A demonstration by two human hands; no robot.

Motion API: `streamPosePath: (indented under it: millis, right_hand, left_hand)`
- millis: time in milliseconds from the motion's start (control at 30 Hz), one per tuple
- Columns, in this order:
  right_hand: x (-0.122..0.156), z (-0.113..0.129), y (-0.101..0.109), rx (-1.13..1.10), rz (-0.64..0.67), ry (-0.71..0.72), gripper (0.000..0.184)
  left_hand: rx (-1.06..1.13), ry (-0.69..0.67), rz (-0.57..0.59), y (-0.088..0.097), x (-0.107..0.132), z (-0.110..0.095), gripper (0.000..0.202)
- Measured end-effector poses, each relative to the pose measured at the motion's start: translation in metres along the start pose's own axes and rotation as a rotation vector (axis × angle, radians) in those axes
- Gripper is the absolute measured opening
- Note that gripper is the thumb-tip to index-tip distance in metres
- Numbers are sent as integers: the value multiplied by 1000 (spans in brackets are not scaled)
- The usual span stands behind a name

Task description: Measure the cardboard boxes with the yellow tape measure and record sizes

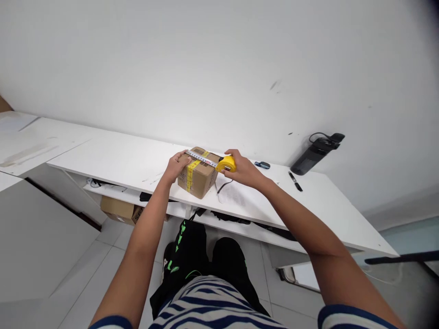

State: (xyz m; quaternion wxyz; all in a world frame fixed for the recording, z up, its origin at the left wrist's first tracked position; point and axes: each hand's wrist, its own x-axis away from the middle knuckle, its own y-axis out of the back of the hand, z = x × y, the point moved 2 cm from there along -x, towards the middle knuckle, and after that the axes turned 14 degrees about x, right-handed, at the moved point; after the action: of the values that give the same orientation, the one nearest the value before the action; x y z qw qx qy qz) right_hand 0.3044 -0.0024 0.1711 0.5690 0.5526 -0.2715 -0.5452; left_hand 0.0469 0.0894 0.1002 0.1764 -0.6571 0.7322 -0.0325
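Note:
A small brown cardboard box (206,182) with yellow printed packing tape (191,173) around it sits on the white desk. My right hand (245,168) is closed around a yellow tape measure (227,163) at the box's right edge. Its white blade (202,158) is pulled out across the box's top, reaching to the left edge. My left hand (176,166) grips the box's left side, thumb on top and fingertips at the blade's end. Some of its fingers are hidden behind the box. Beside the box hangs a dark wrist strap (224,185), close under the tape measure.
On the white desk (137,153), a blue-and-black small object (262,165), a black marker (295,181) and a dark bottle (315,154) lie or stand to the right. The wall rises right behind. Below, a shelf (178,209) holds dark items; another cardboard box (116,208) is lower left.

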Motion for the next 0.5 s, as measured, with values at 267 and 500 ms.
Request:
streamPosePath:
  millis: [267, 500]
  right_hand:
    - [-7, 2, 0, -23, 13, -17, 67]
    - [-3, 2, -1, -33, 9, -32, 66]
  left_hand:
    - [4, 2, -12, -1, -1, -2, 65]
    - [15, 8, -5, -4, 6, -9, 67]
